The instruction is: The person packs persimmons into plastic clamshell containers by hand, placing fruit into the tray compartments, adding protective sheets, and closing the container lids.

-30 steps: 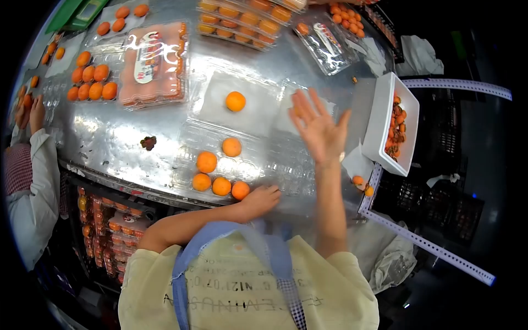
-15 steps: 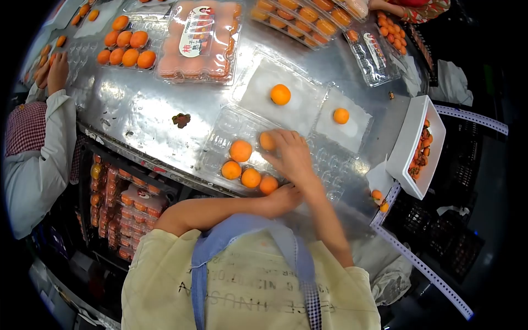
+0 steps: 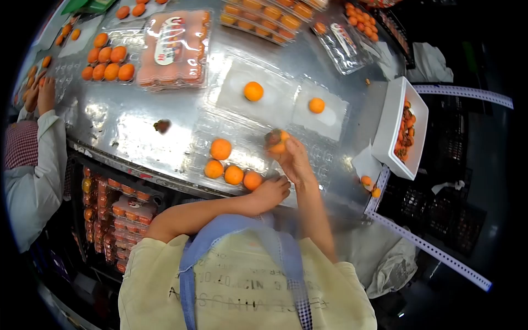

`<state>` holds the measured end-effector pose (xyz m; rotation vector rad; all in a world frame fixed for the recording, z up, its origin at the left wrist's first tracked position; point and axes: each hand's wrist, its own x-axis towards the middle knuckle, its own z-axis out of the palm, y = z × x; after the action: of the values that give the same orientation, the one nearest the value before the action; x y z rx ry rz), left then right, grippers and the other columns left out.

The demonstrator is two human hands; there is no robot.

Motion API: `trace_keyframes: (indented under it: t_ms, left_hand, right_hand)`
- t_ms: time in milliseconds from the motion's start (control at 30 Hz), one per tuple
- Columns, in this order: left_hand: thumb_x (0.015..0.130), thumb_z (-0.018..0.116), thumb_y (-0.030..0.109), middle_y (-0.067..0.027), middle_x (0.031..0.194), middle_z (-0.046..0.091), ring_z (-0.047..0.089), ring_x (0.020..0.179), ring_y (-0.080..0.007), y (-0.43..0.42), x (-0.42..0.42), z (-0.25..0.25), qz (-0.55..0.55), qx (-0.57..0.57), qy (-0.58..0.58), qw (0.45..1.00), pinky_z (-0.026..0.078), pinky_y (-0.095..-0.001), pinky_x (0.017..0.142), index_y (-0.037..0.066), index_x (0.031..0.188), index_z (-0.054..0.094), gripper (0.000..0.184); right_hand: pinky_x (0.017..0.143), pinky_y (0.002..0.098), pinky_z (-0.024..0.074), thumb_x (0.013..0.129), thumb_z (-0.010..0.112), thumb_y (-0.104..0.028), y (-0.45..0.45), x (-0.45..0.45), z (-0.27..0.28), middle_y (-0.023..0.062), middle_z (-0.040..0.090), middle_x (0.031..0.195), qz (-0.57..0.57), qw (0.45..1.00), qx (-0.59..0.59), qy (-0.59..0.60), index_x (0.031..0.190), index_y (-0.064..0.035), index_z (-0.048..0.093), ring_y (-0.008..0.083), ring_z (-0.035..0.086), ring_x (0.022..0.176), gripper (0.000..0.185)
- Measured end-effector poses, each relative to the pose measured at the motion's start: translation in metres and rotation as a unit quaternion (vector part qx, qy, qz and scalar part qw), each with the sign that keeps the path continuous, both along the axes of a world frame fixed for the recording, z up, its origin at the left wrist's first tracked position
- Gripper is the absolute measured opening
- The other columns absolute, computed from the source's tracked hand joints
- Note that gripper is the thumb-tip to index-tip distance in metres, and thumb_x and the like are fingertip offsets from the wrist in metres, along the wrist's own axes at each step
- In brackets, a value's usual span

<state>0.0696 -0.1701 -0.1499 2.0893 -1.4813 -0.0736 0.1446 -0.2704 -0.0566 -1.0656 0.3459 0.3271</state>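
Note:
Between the fingers of my right hand (image 3: pixel 294 159) is an orange fruit (image 3: pixel 278 142), raised over the clear tray with its brown calyx showing. My left hand (image 3: pixel 269 193) rests at the table's near edge, fingers curled beside the tray; whether it holds anything is hidden. Several orange fruits (image 3: pixel 234 175) sit in the near-left cups of the clear plastic tray (image 3: pixel 206 132). Beyond them, one fruit (image 3: pixel 253 91) lies on a white liner (image 3: pixel 231 99), and a smaller fruit (image 3: pixel 316 105) lies on another liner (image 3: pixel 330 122) to its right.
A white box (image 3: pixel 379 140) of small fruits and scraps stands at the right. Packed clear boxes (image 3: pixel 173 49) stand at the back left. A dark calyx (image 3: pixel 162 126) lies on the metal table (image 3: pixel 110 121). A co-worker's hands (image 3: pixel 45 96) are at far left.
My right hand, open at first, reached the fruit in the tray and has now lifted it. A smaller fruit now shows on the right liner. The camera view has shifted.

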Motion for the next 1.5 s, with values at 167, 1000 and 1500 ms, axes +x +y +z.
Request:
trace_keyframes:
  t_ms: [167,1000,1500]
  left_hand:
    - [0.075,0.053,0.012,-0.0083,0.102,0.054,0.049,0.103,-0.0239,0.006,0.009,0.026,-0.029,0.069,0.038,0.996,0.045,-0.0329,0.082,0.007,0.093,0.058,0.020]
    - [0.073,0.062,0.008,-0.0043,0.115,0.053,0.048,0.106,-0.0242,-0.017,-0.006,0.053,0.078,0.113,0.110,0.984,0.047,-0.0329,0.080,0.007,0.098,0.052,0.027]
    - [0.078,0.049,0.012,-0.0096,0.112,0.056,0.050,0.102,-0.0256,-0.012,-0.022,0.037,0.144,0.041,-0.006,0.989,0.040,-0.0370,0.089,0.005,0.094,0.056,0.019]
  right_hand:
    - [0.078,0.0289,0.0535,0.088,0.056,-0.041,-0.039,-0.038,-0.015,0.0166,0.053,0.116,-0.078,0.988,0.136,0.012,0.122,-0.0017,0.044,0.0216,0.060,0.091,0.053]
    - [0.064,0.0265,0.0515,0.094,0.046,-0.036,-0.212,-0.080,0.003,0.0083,0.060,0.088,-0.264,0.963,0.061,-0.004,0.112,-0.0071,0.049,0.0144,0.060,0.075,0.034]
    - [0.069,0.0264,0.0489,0.077,0.067,-0.013,-0.107,-0.036,0.005,0.0070,0.064,0.093,0.212,0.899,-0.357,-0.141,0.114,-0.0019,0.057,0.0135,0.059,0.079,0.040]
